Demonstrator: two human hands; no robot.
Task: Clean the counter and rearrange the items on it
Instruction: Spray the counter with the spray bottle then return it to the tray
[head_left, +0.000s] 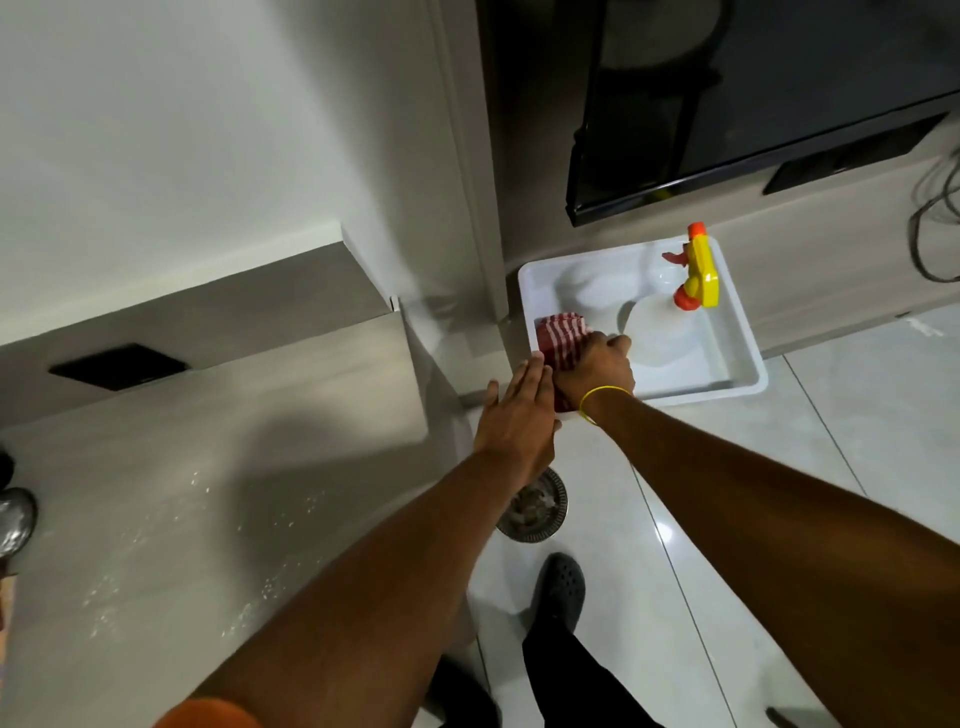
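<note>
Here, hands (561, 384) clutch checked cloth (563, 335) over tray (743, 332).

Spray bottle (670, 332) and cloth (563, 335) seemingly crowd the tray (748, 358).

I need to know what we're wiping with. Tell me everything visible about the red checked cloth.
The red-and-white checked cloth looks like woven fabric, bunched into a wad. It sits at the near-left corner of the white plastic tray on the floor. The right hand grips it from above; the left hand lies flat beside it, hiding its near edge.
</note>
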